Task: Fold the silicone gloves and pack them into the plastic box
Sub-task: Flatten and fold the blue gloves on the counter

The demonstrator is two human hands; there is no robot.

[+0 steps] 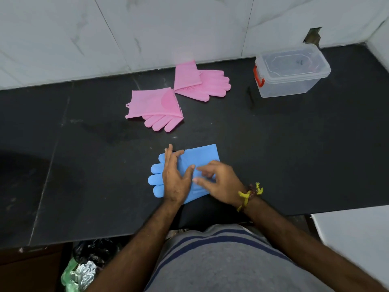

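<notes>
My flat left hand (175,182) pins the blue silicone glove (195,163); my right hand (219,182) pinches its folded cuff, which may spring back open.

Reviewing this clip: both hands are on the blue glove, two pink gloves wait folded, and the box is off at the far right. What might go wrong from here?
1. The blue glove is only pressed flat by the left hand while the right hand works its cuff; springy silicone may unfold once released.
2. The pink gloves sit loosely folded and could open when carried.
3. The plastic box appears lidded, so it likely needs opening first.
</notes>
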